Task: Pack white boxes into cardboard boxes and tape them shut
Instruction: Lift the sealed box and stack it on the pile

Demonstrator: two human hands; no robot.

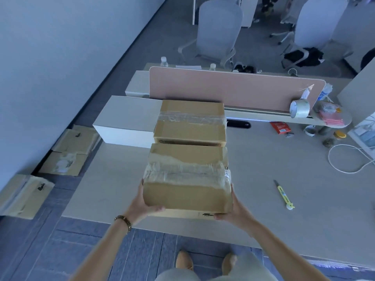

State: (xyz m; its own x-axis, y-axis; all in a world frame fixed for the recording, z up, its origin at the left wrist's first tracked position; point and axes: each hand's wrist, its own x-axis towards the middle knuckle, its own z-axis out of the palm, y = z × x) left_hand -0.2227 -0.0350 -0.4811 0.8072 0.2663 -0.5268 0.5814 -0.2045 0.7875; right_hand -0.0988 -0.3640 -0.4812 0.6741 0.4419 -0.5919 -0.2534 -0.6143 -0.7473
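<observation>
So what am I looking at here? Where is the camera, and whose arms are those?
No machine here: a person wears a camera on the head, looking down at their own arms. The left hand and right hand grip a taped cardboard box at the near edge of the table. A second taped box sits just beyond it, beside a white box. To the right lie a yellow utility knife and a tape roll.

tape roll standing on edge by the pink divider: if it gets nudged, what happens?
The tape roll stands on its rim, leaning against the pink divider, so a sideways nudge would probably set it rolling along the ledge. A push on its flat face would likely tip it over. It looks stiff enough to keep its ring shape when gripped.
</observation>
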